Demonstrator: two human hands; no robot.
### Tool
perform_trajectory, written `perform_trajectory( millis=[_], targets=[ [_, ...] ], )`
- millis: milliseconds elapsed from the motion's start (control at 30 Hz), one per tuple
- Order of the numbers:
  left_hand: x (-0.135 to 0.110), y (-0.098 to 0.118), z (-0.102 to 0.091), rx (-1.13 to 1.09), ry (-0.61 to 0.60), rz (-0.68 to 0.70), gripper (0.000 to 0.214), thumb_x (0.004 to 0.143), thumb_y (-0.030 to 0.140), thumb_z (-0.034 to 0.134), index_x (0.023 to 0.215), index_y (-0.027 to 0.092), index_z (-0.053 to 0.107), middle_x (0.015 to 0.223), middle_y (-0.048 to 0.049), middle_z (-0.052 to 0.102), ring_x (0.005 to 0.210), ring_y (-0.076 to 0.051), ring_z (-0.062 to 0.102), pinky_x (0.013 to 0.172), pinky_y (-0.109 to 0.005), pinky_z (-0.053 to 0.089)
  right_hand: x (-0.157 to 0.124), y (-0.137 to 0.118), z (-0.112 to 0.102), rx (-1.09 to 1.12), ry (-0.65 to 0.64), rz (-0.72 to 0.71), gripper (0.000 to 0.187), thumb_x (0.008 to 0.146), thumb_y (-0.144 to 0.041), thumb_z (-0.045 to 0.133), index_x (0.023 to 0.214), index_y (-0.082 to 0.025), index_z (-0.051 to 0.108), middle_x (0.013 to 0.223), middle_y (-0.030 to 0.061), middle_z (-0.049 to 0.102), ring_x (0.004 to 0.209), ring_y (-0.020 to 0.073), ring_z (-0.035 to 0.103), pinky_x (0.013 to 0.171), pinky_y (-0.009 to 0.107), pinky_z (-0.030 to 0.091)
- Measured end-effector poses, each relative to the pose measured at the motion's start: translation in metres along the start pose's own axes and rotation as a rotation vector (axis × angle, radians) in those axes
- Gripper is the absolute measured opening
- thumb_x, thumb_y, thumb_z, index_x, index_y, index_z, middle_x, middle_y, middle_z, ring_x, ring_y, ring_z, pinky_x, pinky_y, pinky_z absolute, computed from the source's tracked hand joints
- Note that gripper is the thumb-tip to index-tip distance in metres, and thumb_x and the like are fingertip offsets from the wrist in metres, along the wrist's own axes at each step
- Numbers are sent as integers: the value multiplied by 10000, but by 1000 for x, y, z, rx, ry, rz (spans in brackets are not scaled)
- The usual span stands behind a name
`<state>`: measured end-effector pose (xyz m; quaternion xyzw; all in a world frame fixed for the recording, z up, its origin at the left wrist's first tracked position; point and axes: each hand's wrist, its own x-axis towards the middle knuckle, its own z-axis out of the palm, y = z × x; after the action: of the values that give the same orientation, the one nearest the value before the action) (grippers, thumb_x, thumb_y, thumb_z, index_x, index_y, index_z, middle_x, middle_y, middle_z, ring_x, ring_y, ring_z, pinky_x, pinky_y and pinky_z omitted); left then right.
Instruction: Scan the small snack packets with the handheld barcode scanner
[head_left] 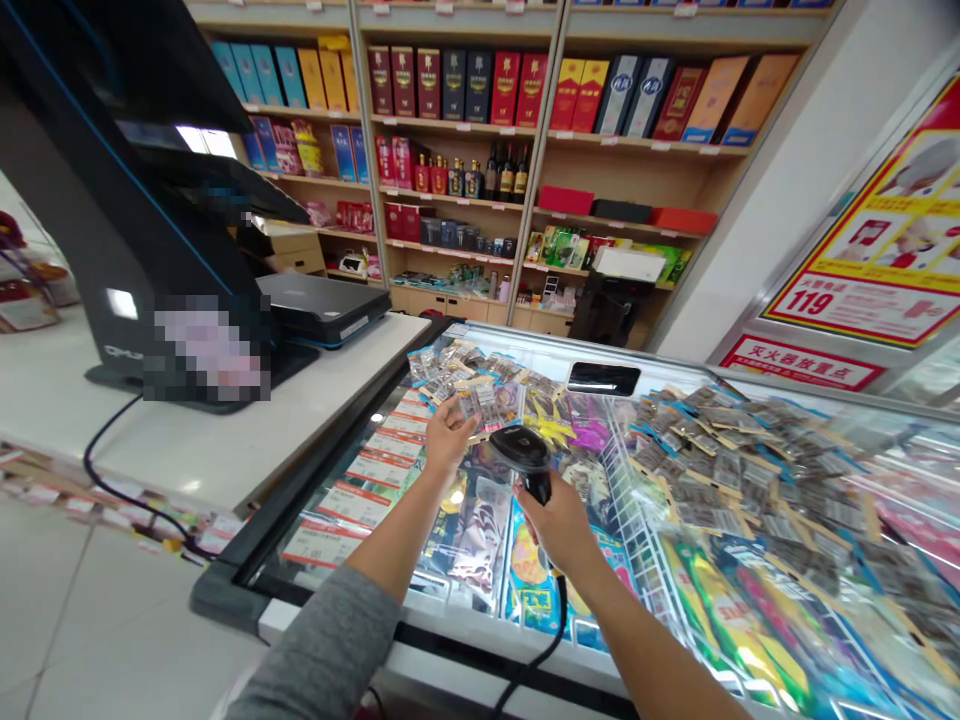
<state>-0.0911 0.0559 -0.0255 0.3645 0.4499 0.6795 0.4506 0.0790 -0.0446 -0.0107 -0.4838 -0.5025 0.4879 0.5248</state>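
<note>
- Handheld barcode scanner [521, 450]: clenched in the right hand [559, 525], head angled toward the left hand, black cord [553, 635] trailing down.
- Left hand [448, 437]: pinching a small foil packet [480, 400] (print unreadable) just beyond the scanner.
- Chest freezer [525, 345]: beneath both hands.
- Many foil packets [720, 460]: heaped right of the hands, more ahead.

The left arm [394, 545] is pointing forward from a grey sleeve [322, 650], with the left hand [448, 437] holding its fingers spread and raised. The bare right forearm [645, 640] is angling inward, and the right hand [559, 525] is curling closed.
</note>
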Motion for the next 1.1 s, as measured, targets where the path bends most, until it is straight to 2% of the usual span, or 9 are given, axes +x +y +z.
perform_trajectory(
  millis=[167, 300, 433, 533, 700, 767, 833, 1000, 1100],
  targets=[
    [2, 1, 2, 14, -7, 8, 810, 495, 453, 874, 1183, 140, 584, 889, -72, 723, 844, -199, 697, 810, -333, 551, 1, 1, 3, 51, -2, 18, 155, 671, -289, 748, 733, -229, 619, 409, -60, 473, 342, 123, 396, 359, 245, 225],
    [2, 4, -3, 137, 43, 63, 772, 527, 464, 845, 1188, 152, 595, 938, -70, 706, 783, -178, 683, 745, -306, 547, 2, -3, 5, 193, -30, 70, 251, 660, -356, 766, 737, -211, 577, 423, -74, 484, 303, 90, 370, 329, 223, 242],
    [2, 6, 9, 310, -62, 138, 632, 562, 482, 811, 1094, 171, 667, 916, -68, 705, 780, -203, 682, 703, -309, 544, 8, -17, -28, 544, -64, 120, 389, 651, -470, 779, 803, -196, 549, 463, -80, 502, 310, 75, 384, 326, 202, 282],
    [-9, 1, 53, 352, -282, 137, 525, 596, 485, 781, 1015, 177, 706, 907, -68, 710, 785, -213, 685, 682, -305, 546, 9, -28, -81, 738, 5, 77, 420, 616, -465, 813, 783, -197, 536, 466, -87, 483, 322, 53, 356, 336, 185, 282],
    [-60, -30, 174, 313, -609, 38, 451, 697, 388, 716, 1101, 191, 683, 944, -65, 697, 803, -191, 679, 657, -277, 532, 4, -27, -174, 879, 277, -87, 398, 589, -394, 823, 761, -214, 512, 457, -106, 437, 340, 40, 307, 360, 162, 268],
    [-82, -46, 219, 334, -695, 35, 402, 733, 296, 683, 1121, 191, 671, 944, -66, 700, 826, -186, 676, 692, -287, 536, 3, -21, -201, 908, 381, -143, 383, 595, -381, 810, 739, -218, 496, 460, -108, 424, 346, 44, 303, 366, 167, 268],
    [-99, -59, 253, 430, -766, 129, 391, 741, 207, 667, 1132, 204, 666, 939, -58, 703, 858, -186, 666, 761, -315, 535, 5, -16, -220, 918, 466, -170, 379, 595, -389, 803, 739, -220, 495, 462, -109, 418, 348, 51, 310, 367, 178, 269],
    [-117, -71, 293, 829, -827, 588, 270, 822, 168, 606, 1065, 239, 699, 999, -64, 686, 991, -223, 606, 916, -391, 459, 20, -8, -243, 906, 560, -233, 382, 653, -494, 744, 763, -233, 487, 465, -114, 400, 350, 70, 329, 373, 204, 280],
    [-117, -70, 306, 1018, -836, 721, 219, 888, 243, 555, 1036, 258, 715, 1042, -79, 673, 1040, -254, 575, 916, -415, 425, 28, -8, -249, 925, 589, -254, 377, 671, -498, 720, 717, -234, 457, 465, -106, 393, 356, 78, 342, 379, 218, 288]
  ],
)
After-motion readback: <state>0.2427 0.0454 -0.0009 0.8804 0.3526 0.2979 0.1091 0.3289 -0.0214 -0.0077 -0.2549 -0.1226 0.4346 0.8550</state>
